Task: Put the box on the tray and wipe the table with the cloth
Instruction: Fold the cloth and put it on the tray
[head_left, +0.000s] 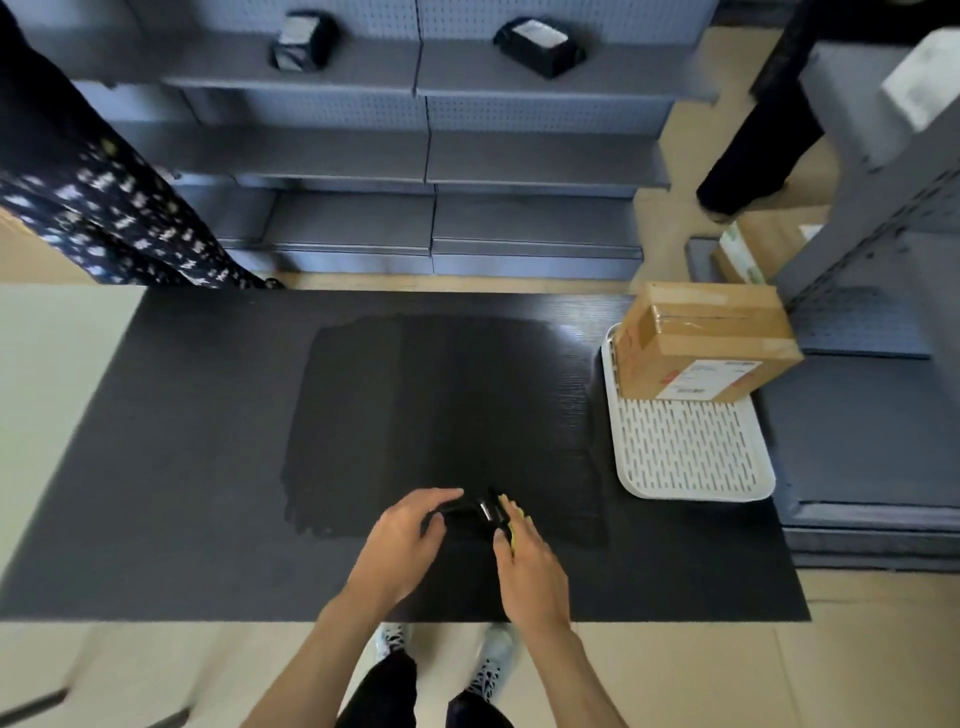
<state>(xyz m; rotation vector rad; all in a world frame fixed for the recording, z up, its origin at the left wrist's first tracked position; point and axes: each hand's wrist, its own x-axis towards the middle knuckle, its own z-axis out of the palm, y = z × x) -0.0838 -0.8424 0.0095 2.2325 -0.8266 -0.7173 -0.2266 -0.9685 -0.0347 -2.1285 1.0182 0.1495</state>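
Both my hands (457, 540) bunch the cloth (470, 514), probably; box (706, 343) already on tray (691, 457) at two o'clock.

Grey pegboard shelving (426, 156) is lining the far side, carrying two dark wrapped packages (537, 44). Beige flooring (727, 675) is showing around the dark tabletop (156, 493), and cardboard boxes (763, 249) are sitting on the floor at right.

The dark table (208, 467) lies bare across its left and middle. At its right edge the white tray (691, 457) takes up room, with the cardboard box (701, 343) standing tall on its far end. Grey shelving (426, 156) closes off the far side.
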